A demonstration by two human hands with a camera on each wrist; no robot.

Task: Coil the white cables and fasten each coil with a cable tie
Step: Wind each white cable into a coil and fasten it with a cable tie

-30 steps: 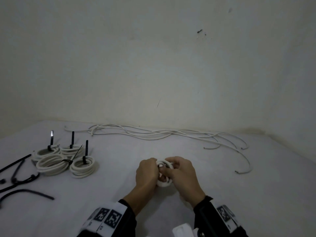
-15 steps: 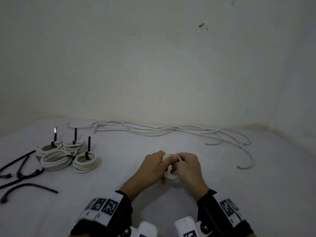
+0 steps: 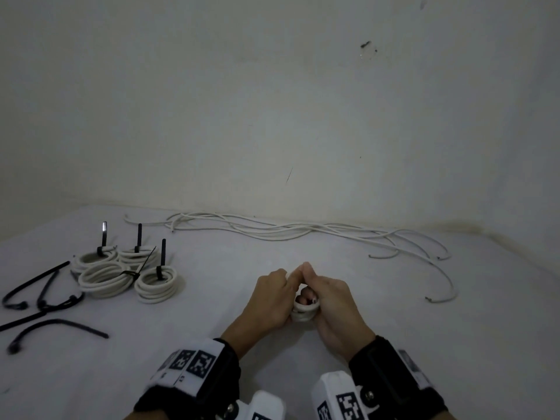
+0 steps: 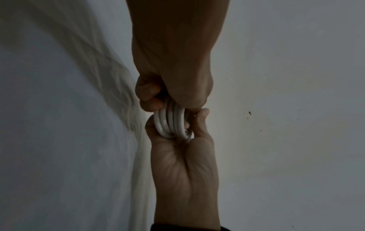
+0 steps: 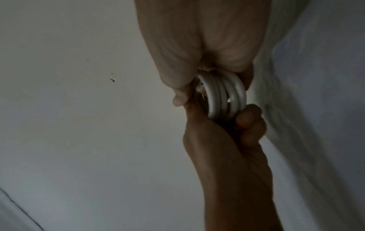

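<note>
Head view — hands (image 3: 303,295) hide coil (image 3: 303,314).

a pale worktop (image 3: 394,344) runs back to a plain off-white wall (image 3: 212,101); a dark chipped mark (image 3: 365,44) sits high on the wall, right of centre.

white sheet-covered surface (image 3: 394,344), bed or table, can't really tell. back edge by wall: loose white cables (image 3: 303,230) in long tangle, ends curling off to right. left side: four tied coils (image 3: 127,272) bunched touching each other, black tie tails sticking up. further left, near edge: spare black cable ties (image 3: 45,301) scattered, some overlapping
</note>
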